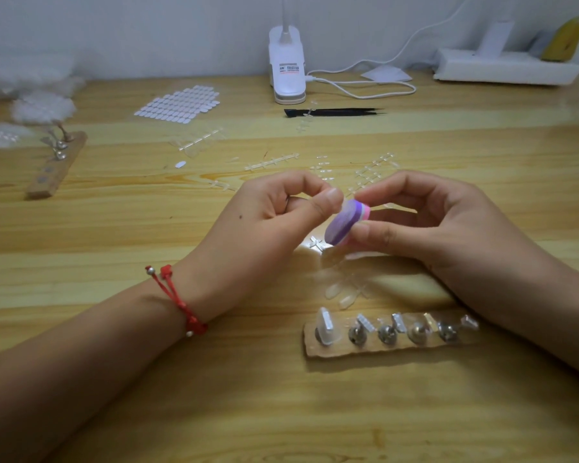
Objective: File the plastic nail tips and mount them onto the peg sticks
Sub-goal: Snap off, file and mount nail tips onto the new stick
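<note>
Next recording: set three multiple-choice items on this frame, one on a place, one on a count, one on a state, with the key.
1. Where do the black tweezers lie? A) in front of the lamp base B) in a hand C) inside a box
2. How many pegs stand on the near peg strip? A) three B) five C) eight
3. What is the right hand doing? A) lying flat B) gripping the purple file block C) waving
Key: 1 A, they lie just in front of it; 2 B, five metal pegs in a row; 3 B, thumb and fingers clamp the block.
</note>
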